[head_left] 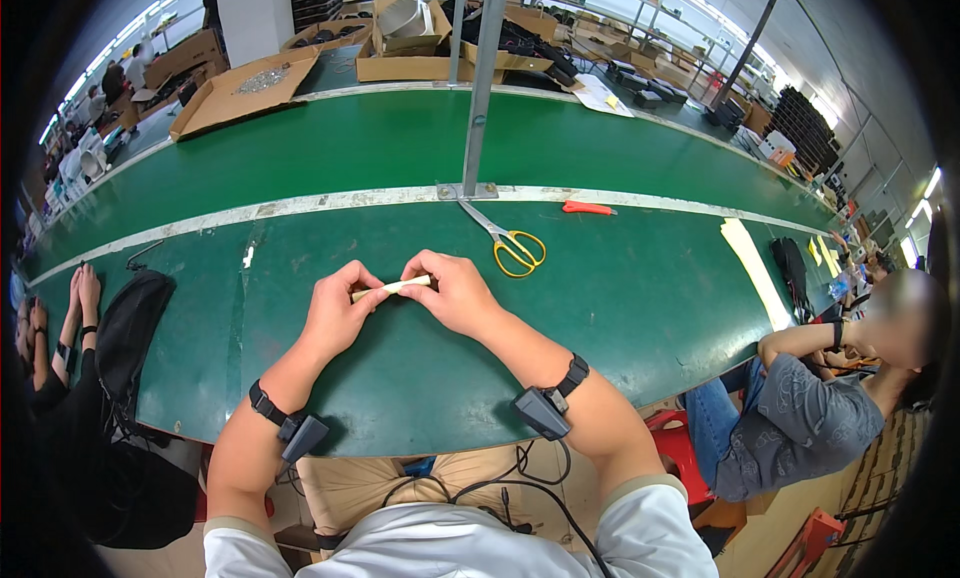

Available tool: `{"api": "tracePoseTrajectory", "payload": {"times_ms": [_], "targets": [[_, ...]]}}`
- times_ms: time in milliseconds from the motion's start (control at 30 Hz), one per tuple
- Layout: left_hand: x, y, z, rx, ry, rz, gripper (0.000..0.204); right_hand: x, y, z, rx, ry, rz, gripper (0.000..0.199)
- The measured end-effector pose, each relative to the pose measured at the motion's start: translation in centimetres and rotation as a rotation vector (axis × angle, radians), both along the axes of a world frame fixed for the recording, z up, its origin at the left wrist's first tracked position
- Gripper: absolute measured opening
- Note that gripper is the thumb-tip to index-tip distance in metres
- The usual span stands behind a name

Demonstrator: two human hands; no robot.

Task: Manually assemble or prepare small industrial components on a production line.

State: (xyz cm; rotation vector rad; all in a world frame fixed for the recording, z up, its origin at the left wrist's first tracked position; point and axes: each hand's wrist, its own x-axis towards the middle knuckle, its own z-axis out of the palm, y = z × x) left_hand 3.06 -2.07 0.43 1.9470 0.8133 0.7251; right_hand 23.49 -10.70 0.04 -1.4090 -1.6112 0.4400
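Above the middle of the green table, my left hand [340, 300] and my right hand [452, 290] meet with their fingertips pinched. Between them they grip a thin, pale yellow rolled strip [393, 287], which lies nearly level. One end pokes out past each hand; its material is too small to tell. Just beyond my right hand rest scissors [518, 252] with yellow handles, their blades toward the metal post. A red-handled tool [588, 208], which looks like a box cutter, lies farther right along the table's far edge.
A metal post [481, 108] rises at the table's far edge, before a green conveyor belt [350, 138]. Long pale yellow strips [752, 263] and a black bag [790, 273] lie to the right. A seated person [800, 418] is there; another person's hands [86, 290] rest at left by a black bag [135, 323].
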Motion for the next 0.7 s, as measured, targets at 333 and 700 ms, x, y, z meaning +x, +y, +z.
{"api": "tracePoseTrajectory", "payload": {"times_ms": [333,700], "targets": [[-0.1,0.2,-0.47,0.119,-0.048,0.009,0.013,-0.03,0.06,-0.08,-0.034,0.031,0.005,0.023],[0.04,0.15,-0.4,-0.005,-0.05,0.02,0.012,0.02,0.04,-0.07,-0.021,-0.001,-0.013,0.021]]}}
